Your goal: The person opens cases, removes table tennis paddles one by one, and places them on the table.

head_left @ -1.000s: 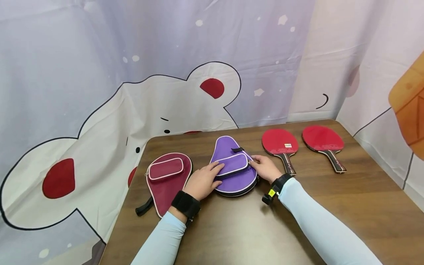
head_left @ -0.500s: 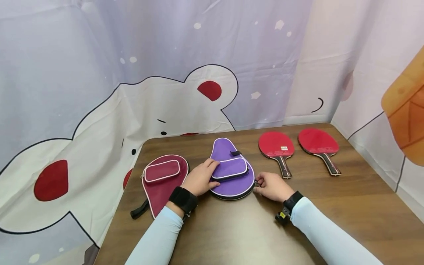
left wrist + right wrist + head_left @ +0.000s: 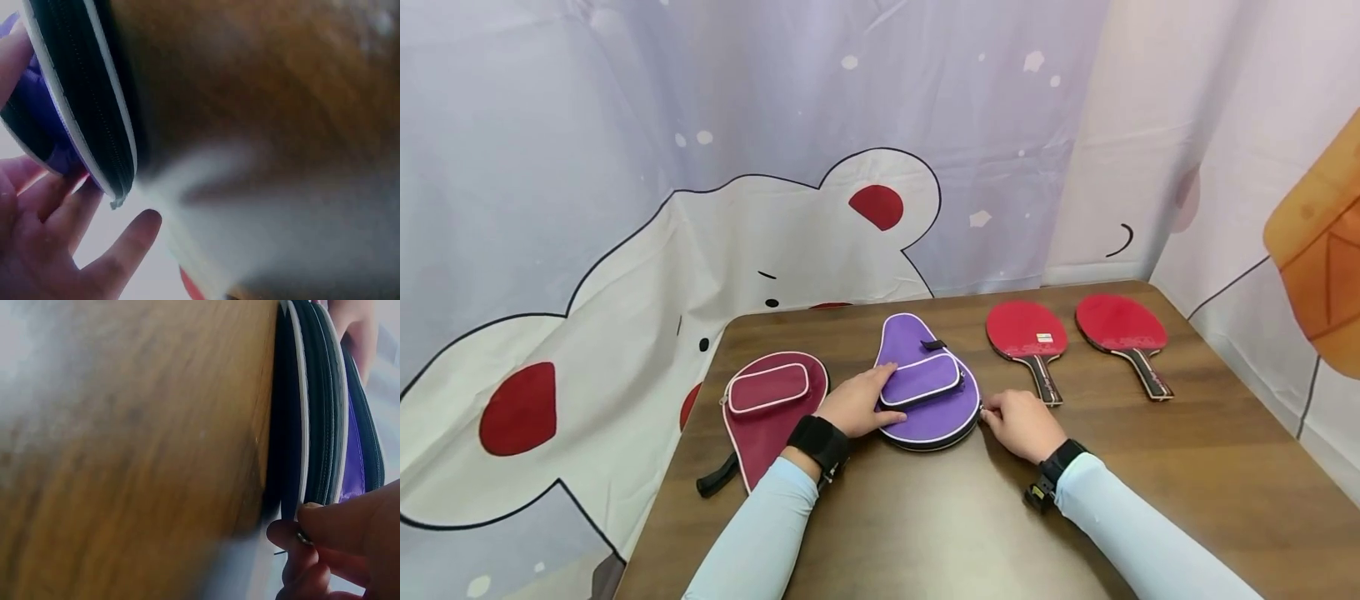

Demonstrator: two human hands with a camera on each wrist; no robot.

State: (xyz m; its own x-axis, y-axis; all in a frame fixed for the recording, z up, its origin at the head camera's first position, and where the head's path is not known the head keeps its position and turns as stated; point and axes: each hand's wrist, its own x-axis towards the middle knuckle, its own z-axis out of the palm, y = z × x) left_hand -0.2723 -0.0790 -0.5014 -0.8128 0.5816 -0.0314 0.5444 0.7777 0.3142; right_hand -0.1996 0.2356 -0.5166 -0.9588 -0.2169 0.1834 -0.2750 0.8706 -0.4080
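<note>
In the head view a purple table tennis bat case [image 3: 925, 425] with white piping lies mid-table, its front pocket [image 3: 921, 379] facing up. My left hand [image 3: 857, 404] rests on its left side, fingers at the pocket and thumb on the lower part. At the case's lower right edge is my right hand [image 3: 1022, 423]. The right wrist view shows thumb and forefinger pinching a small metal zipper pull [image 3: 304, 538], mostly hidden by the fingers. The black zipper band [image 3: 322, 412] runs along the side of the case, its teeth together where visible.
A dark red bat case [image 3: 767, 425] with a black strap [image 3: 718, 477] lies to the left, partly behind my left wrist. Two red table tennis bats, one nearer [image 3: 1026, 327] and one farther right [image 3: 1122, 322], lie on the wooden table [image 3: 925, 533]. A printed curtain [image 3: 760, 100] hangs behind.
My right hand has moved from beside the pocket down to the case's lower right edge, pinching the zipper pull there. My left hand has stayed on the case's left side.
</note>
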